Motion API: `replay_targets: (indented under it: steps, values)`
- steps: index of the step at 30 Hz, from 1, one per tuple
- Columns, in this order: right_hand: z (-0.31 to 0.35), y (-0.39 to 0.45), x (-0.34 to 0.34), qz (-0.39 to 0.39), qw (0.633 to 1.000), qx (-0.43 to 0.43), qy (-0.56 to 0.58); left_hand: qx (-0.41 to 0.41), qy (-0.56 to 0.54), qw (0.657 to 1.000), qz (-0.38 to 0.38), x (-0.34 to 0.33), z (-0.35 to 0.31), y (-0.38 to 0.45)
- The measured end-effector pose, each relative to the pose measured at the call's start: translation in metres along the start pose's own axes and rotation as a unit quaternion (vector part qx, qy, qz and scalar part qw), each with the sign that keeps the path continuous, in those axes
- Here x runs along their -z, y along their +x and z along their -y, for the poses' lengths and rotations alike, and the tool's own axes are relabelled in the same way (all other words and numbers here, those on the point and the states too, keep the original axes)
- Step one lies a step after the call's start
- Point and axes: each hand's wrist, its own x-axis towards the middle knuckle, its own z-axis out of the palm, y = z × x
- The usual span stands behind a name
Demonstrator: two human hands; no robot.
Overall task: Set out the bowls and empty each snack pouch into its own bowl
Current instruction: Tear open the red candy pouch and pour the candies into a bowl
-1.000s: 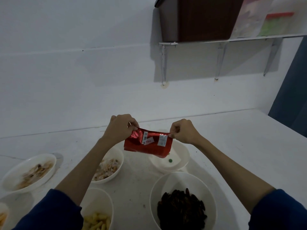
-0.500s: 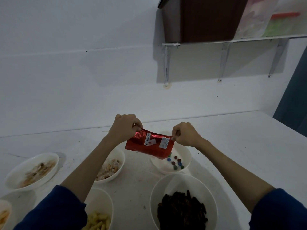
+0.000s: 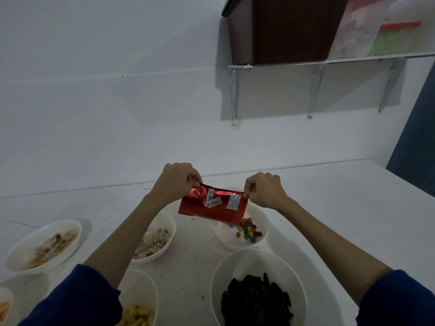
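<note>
At frame centre, left hand (image 3: 175, 182) and right hand (image 3: 263, 190) each pinch a top corner of the red pouch (image 3: 213, 205), holding it mouth-down so candies (image 3: 248, 230) fall into the white bowl (image 3: 263, 238) beneath.

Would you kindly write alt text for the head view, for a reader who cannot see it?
Two hands, left hand and right hand, pinch the top corners of a red foil pouch, tipping coloured candies into a white bowl on a white table. Other white bowls nearby hold pale, yellow and dark snacks.
</note>
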Motion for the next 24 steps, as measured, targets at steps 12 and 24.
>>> replay_targets:
  steps: [12,24]
  values:
    - [0.0,-0.002,0.004,-0.016,1.0,0.01,-0.009,-0.004,-0.017,1.0,0.023,0.007,-0.006,0.002]
    - [-0.001,0.0,0.005,-0.01,0.999,0.028,-0.023,-0.02,-0.001,1.0,0.021,0.011,-0.009,0.009]
